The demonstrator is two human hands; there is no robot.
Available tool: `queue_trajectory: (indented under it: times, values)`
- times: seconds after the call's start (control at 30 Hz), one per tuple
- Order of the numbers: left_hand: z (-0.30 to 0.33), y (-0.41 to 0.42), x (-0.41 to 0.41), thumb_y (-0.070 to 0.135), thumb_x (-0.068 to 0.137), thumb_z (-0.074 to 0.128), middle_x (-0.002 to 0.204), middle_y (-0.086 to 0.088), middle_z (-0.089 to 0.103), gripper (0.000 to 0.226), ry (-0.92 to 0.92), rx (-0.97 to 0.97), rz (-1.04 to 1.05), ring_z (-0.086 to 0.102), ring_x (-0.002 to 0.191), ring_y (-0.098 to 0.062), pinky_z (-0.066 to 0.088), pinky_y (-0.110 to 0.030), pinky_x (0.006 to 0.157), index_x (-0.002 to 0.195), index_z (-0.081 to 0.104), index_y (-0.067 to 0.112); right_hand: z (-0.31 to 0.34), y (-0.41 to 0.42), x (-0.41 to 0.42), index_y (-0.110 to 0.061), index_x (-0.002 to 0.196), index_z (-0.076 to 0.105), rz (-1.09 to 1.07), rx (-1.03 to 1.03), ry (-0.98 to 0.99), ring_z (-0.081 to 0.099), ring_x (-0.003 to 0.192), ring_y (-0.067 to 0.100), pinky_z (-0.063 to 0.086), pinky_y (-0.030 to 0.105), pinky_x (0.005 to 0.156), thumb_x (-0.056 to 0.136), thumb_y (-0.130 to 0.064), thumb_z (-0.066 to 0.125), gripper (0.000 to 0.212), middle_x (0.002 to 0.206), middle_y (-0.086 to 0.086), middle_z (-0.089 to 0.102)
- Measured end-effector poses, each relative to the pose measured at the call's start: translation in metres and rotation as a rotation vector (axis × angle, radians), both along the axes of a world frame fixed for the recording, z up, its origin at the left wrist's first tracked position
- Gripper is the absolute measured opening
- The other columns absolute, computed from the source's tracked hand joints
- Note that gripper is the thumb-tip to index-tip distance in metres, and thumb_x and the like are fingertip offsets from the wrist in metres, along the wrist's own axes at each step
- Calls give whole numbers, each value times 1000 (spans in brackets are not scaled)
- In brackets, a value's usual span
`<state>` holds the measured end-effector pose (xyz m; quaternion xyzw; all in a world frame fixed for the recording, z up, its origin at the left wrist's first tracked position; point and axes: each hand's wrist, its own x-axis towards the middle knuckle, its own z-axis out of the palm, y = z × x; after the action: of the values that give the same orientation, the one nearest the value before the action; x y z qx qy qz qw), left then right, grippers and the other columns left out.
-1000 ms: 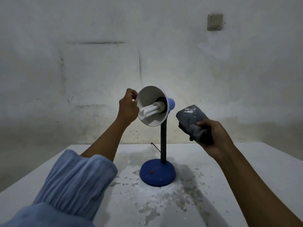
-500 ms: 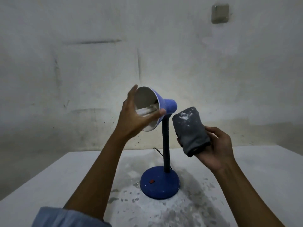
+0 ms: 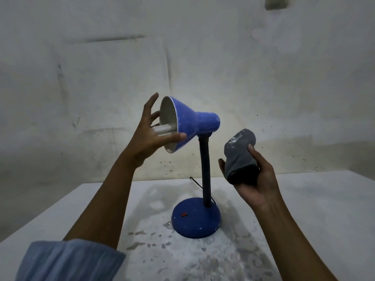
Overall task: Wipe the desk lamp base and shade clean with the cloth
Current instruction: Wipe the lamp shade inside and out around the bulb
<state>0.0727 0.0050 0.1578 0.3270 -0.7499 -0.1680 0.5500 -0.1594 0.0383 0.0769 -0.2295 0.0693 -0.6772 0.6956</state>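
A white table (image 3: 304, 199) stands against a stained wall (image 3: 101, 67) bearing a switch plate (image 3: 277, 3).

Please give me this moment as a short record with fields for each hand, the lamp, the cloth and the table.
left hand: spread at the open mouth of the shade, thumb on its lower rim
right hand: holds the cloth, clear of the lamp
lamp shade: blue, white inside, tilted, opening toward the left hand; pale specks on it
bulb: white tubes visible inside the shade
lamp base: blue, round, red switch, standing on the table
cloth: dark grey, bunched, white dust near its top
table: white, dust and flakes around the base
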Motion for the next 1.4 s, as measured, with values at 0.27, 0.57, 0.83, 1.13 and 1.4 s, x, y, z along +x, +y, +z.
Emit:
queue_trajectory:
  times: [0.27, 0.57, 0.83, 1.13, 1.4]
  values:
    - [-3, -17, 7, 64, 38, 83, 150, 6, 29, 127, 55, 92, -77, 39, 132, -12, 49, -30, 93, 141, 11, 51, 13, -10, 8, -26, 125, 51, -54, -35, 167, 64, 100, 41, 51, 54, 83, 73, -5, 64, 58, 125, 18, 55]
    - [-50, -8, -21, 53, 73, 69, 102, 21, 54, 90, 533, 115, 15, 61, 104, -12, 52, -28, 85, 145, 15, 39, 32, -10, 47, -31, 129, 43, -988, -333, 983, 46, 94, -3, 47, 4, 71, 93, -14, 52, 42, 128, -2, 25]
    - [-57, -9, -29, 56, 75, 63, 117, 1, 61, 73, 591, 190, -14, 58, 116, -24, 43, -50, 101, 135, 25, 42, 16, -8, 94, -16, 132, 49, -1203, -882, 1192, 47, 113, 5, 45, 22, 97, 86, -9, 52, 47, 129, -5, 39]
    - [-52, -3, -34, 54, 65, 56, 93, 20, 54, 66, 523, 137, 71, 58, 104, -14, 41, -30, 85, 122, 25, 44, 7, -29, 76, -14, 130, 51, -1193, -527, 1198, 45, 103, 2, 43, 17, 95, 85, -2, 58, 48, 125, 4, 48]
    - [-51, 1, -29, 59, 71, 61, 104, 3, 63, 66, 510, 156, 38, 61, 108, -23, 47, -47, 96, 126, 28, 42, -1, -14, 98, -10, 112, 62, -1198, -842, 1144, 54, 88, 0, 44, 7, 86, 76, -19, 53, 38, 103, 5, 62]
